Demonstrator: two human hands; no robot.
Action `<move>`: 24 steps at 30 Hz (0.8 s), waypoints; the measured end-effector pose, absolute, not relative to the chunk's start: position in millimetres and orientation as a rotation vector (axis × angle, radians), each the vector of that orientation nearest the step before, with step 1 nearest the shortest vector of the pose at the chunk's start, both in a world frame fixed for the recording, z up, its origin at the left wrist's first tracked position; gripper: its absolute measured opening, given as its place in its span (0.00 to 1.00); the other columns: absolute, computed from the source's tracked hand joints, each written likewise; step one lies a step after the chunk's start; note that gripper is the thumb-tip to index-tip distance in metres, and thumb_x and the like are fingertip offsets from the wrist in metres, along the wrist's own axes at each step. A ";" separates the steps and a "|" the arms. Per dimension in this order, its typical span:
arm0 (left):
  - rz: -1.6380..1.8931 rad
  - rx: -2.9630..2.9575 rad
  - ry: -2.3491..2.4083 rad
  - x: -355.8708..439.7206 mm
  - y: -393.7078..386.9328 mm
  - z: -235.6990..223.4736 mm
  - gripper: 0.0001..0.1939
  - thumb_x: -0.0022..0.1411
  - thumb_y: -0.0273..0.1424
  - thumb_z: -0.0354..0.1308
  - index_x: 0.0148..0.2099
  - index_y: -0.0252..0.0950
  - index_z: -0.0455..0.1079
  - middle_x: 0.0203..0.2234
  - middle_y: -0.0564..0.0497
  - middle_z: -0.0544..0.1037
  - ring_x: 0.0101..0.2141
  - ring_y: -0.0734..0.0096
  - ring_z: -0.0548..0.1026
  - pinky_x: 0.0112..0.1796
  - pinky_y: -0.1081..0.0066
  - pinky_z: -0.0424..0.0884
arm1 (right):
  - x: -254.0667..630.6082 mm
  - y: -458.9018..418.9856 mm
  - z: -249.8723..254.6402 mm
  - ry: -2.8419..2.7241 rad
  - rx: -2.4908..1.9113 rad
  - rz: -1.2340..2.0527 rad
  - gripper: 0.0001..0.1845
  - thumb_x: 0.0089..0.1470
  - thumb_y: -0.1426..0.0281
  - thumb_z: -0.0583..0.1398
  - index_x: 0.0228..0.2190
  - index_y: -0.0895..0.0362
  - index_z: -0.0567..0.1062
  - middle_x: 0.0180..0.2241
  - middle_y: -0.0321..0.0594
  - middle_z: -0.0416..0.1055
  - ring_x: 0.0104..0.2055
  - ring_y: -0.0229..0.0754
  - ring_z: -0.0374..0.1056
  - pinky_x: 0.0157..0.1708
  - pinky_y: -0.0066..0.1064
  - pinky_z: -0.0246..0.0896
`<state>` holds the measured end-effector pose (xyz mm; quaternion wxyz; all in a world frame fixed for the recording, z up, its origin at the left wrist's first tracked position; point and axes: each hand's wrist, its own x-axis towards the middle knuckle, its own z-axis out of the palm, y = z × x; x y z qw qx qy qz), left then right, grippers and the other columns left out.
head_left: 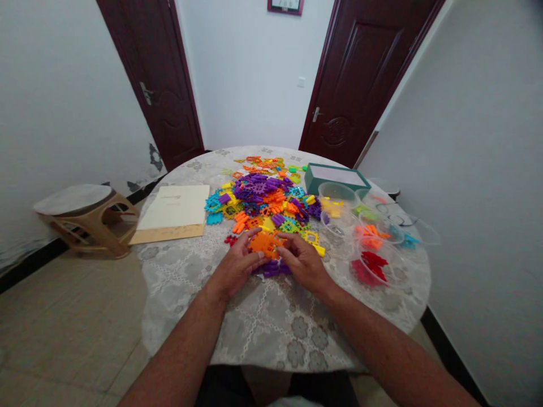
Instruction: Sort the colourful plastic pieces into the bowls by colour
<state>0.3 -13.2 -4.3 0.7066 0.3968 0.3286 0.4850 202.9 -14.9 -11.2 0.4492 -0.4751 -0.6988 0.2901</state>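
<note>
A heap of interlocking plastic pieces (267, 198) in purple, orange, yellow, blue and green lies in the middle of the round table (271, 322). At its near edge, my left hand (237, 265) and my right hand (302, 263) both pinch an orange piece (263, 244) between their fingertips. Purple pieces (271, 268) lie on the cloth just under and between my hands.
Clear plastic bowls hold sorted pieces at the right: red (373, 265), orange (372, 234), yellow (335, 204). A teal box (335, 176) stands behind them. A cream booklet (176, 210) lies at the left. A stool (85, 217) stands by the left wall. Two dark doors are behind.
</note>
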 end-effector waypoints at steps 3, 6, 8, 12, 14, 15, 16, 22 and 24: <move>1.030 0.967 0.777 0.5 -12.1 -5.7 0.36 0.58 0.31 0.70 0.67 0.42 0.64 0.52 0.44 0.79 0.47 0.60 0.82 0.48 0.64 0.78 | 191.7 -9.9 -1.5 -2.045 -1.185 0.532 0.16 0.67 0.64 0.59 0.54 0.53 0.76 0.36 0.37 0.78 0.34 0.41 0.72 0.37 0.31 0.64; 1.031 0.971 0.854 0.2 -7.8 -8.7 0.36 0.58 0.32 0.70 0.67 0.43 0.64 0.50 0.45 0.80 0.42 0.64 0.83 0.43 0.68 0.79 | 183.8 1.2 4.8 -2.244 -1.258 0.339 0.14 0.69 0.63 0.58 0.52 0.53 0.76 0.45 0.43 0.80 0.42 0.45 0.76 0.42 0.33 0.67; 1.088 0.923 0.857 -0.9 -4.6 -9.3 0.35 0.57 0.29 0.69 0.66 0.43 0.66 0.51 0.45 0.80 0.43 0.64 0.83 0.42 0.68 0.81 | 184.0 10.5 5.9 -2.252 -1.267 0.248 0.15 0.70 0.64 0.56 0.53 0.53 0.75 0.48 0.44 0.80 0.46 0.46 0.76 0.45 0.34 0.68; 1.250 0.786 0.817 -5.5 -1.4 -6.4 0.33 0.56 0.25 0.68 0.62 0.44 0.67 0.55 0.46 0.77 0.48 0.58 0.82 0.43 0.59 0.84 | 202.3 25.8 -0.1 -2.147 -1.242 0.117 0.15 0.70 0.70 0.54 0.52 0.56 0.76 0.49 0.46 0.77 0.52 0.45 0.72 0.54 0.35 0.66; 1.291 0.746 0.828 -7.4 -1.3 -4.9 0.32 0.56 0.24 0.66 0.62 0.44 0.67 0.55 0.46 0.77 0.46 0.59 0.82 0.40 0.58 0.85 | 215.8 28.7 -5.3 -2.215 -1.302 0.113 0.13 0.68 0.73 0.56 0.49 0.56 0.78 0.46 0.47 0.76 0.51 0.46 0.71 0.53 0.35 0.65; 1.310 0.730 0.833 -7.8 -1.2 -4.6 0.31 0.56 0.24 0.66 0.61 0.43 0.67 0.55 0.46 0.77 0.46 0.60 0.82 0.40 0.60 0.85 | 221.9 29.1 -7.7 -2.270 -1.346 0.124 0.13 0.67 0.73 0.56 0.48 0.55 0.79 0.46 0.46 0.76 0.50 0.46 0.71 0.52 0.35 0.66; 1.328 0.712 0.833 -8.0 -1.1 -4.7 0.31 0.56 0.23 0.65 0.61 0.42 0.67 0.55 0.46 0.77 0.46 0.62 0.82 0.41 0.61 0.85 | 227.0 28.9 -9.9 -2.321 -1.394 0.135 0.13 0.67 0.73 0.56 0.46 0.55 0.80 0.45 0.46 0.75 0.48 0.46 0.71 0.50 0.34 0.66; 1.387 0.632 0.790 -7.3 1.1 -9.6 0.29 0.56 0.21 0.63 0.60 0.39 0.68 0.57 0.42 0.76 0.51 0.60 0.81 0.51 0.58 0.81 | 234.9 26.4 -16.1 -2.429 -1.490 0.159 0.15 0.68 0.71 0.56 0.51 0.51 0.79 0.45 0.44 0.74 0.45 0.44 0.72 0.45 0.31 0.65; 1.388 0.636 0.776 -7.1 0.8 -10.0 0.29 0.56 0.21 0.62 0.59 0.39 0.69 0.59 0.42 0.75 0.53 0.59 0.79 0.53 0.56 0.80 | 232.4 26.9 -16.7 -2.418 -1.482 0.155 0.16 0.67 0.70 0.58 0.54 0.49 0.77 0.47 0.44 0.73 0.45 0.45 0.72 0.44 0.31 0.65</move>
